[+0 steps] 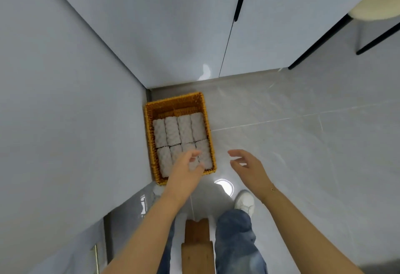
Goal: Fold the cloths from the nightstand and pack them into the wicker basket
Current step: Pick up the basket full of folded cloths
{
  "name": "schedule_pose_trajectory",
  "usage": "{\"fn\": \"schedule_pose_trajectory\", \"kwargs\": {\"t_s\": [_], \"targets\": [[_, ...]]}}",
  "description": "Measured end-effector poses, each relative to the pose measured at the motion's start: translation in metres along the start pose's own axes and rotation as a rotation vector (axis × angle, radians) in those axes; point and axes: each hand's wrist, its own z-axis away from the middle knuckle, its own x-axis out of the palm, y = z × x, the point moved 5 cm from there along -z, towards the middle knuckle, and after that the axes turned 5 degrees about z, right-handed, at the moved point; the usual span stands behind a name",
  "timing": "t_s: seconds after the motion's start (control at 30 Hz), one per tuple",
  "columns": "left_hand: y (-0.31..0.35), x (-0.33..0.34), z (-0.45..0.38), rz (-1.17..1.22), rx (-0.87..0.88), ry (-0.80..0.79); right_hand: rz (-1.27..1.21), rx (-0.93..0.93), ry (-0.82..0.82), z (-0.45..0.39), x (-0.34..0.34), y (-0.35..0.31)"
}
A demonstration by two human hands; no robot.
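Observation:
A yellow wicker basket (149,135) stands on the floor in the corner between two grey walls. Several folded white cloths (178,131) lie packed in it in two rows, with a bare strip at its far end. My left hand (186,170) hovers over the near right corner of the basket, fingers loosely curled above the near cloths and holding nothing that I can see. My right hand (249,166) hangs to the right of the basket above the floor, fingers spread and relaxed, empty.
Grey cabinet fronts rise on the left (65,100) and behind (173,35). A wooden piece (198,245) stands between my legs. My white shoe (245,202) is on the glossy tiled floor (303,143). Black chair legs (320,44) are at the far right.

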Motion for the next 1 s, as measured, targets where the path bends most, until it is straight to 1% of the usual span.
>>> {"fn": "schedule_pose_trajectory", "kwargs": {"t_s": [0.17, 0.27, 0.47, 0.57, 0.67, 0.8, 0.9, 1.0], "targets": [[-0.067, 0.01, -0.074, -0.037, -0.043, -0.054, -0.026, 0.119, 0.005, -0.082, 0.061, 0.069], [-0.1, 0.008, -0.106, -0.042, -0.086, -0.036, 0.006, 0.157, -0.005, -0.125, 0.097, 0.1], [-0.152, 0.009, -0.151, -0.054, -0.131, 0.004, 0.177, 0.181, -0.055, -0.201, 0.152, 0.142], [-0.171, 0.009, -0.169, -0.05, -0.146, 0.026, 0.183, 0.23, -0.017, -0.231, 0.172, 0.164], [-0.177, 0.007, -0.176, -0.046, -0.165, 0.043, 0.236, 0.232, 0.072, -0.244, 0.176, 0.172], [-0.168, 0.003, -0.171, -0.053, -0.158, 0.055, 0.319, 0.185, 0.098, -0.231, 0.173, 0.159], [-0.147, 0.002, -0.157, -0.049, -0.148, 0.064, 0.367, 0.162, 0.138, -0.204, 0.148, 0.138], [-0.111, 0.002, -0.134, -0.054, -0.139, 0.037, 0.379, 0.245, 0.147, -0.159, 0.106, 0.119]]}}
